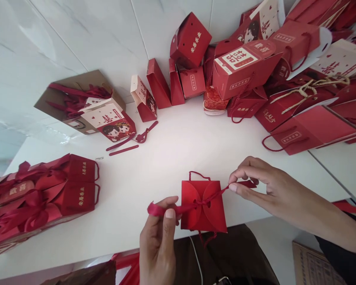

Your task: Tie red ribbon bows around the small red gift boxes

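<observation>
A small red gift box (192,221) stands at the table's front edge, its curved flaps folded over the top. Through holes in the flaps runs a red ribbon (214,195), crossed in a knot at the middle. My left hand (161,237) pinches one ribbon end between thumb and fingers, to the left of the box. On the other side, my right hand (252,182) pinches the opposite end between thumb and forefinger. Both ribbon ends are drawn outward from the knot. Twisted cord handles (199,174) stick out at the back and front of the box.
Finished boxes with ribbon bows (44,194) sit at the left. A cardboard box (103,81) of ribbons stands behind, near loose ribbon strips (124,150). Many red gift boxes (240,67) are piled along the tiled wall (106,31) and to the right. The white table (154,170) ends just before me.
</observation>
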Demonstrator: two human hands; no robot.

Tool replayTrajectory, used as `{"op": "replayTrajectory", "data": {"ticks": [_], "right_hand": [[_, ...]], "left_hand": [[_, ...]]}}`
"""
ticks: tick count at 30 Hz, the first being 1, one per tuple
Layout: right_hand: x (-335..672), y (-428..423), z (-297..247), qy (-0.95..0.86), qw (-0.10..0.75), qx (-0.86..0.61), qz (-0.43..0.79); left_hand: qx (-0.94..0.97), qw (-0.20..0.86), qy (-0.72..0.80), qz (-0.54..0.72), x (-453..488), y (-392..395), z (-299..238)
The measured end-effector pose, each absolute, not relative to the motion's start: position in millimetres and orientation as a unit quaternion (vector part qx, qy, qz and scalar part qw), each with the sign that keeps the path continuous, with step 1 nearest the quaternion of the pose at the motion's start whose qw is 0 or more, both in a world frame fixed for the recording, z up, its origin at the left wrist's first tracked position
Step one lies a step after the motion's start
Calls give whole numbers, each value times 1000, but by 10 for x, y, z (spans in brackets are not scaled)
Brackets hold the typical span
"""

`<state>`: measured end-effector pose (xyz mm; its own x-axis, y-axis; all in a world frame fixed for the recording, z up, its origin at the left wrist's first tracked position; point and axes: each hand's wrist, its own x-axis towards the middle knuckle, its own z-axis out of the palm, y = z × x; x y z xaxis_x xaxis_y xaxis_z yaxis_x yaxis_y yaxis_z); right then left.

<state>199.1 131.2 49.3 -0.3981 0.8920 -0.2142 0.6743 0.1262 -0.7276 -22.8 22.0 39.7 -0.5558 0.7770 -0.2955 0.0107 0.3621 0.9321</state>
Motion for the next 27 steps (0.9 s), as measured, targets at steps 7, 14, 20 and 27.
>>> {"op": "replayTrajectory", "data": {"ticks": [7, 14, 20, 27], "right_hand": [[1963, 1247, 465, -725, 149, -545, 394], [1976, 1274, 432, -722, 163, -558, 374], [1950, 1275, 397, -742, 133, -534, 383], [1876, 1212, 566, -727, 188, -544, 375]], "left_hand": [[250, 384, 716, 527, -271, 240, 230], [194, 434, 687, 549, -359, 217, 178], [210, 474, 652, 554, -461, 240, 324], [297, 368, 737, 483, -466, 343, 431]]}}
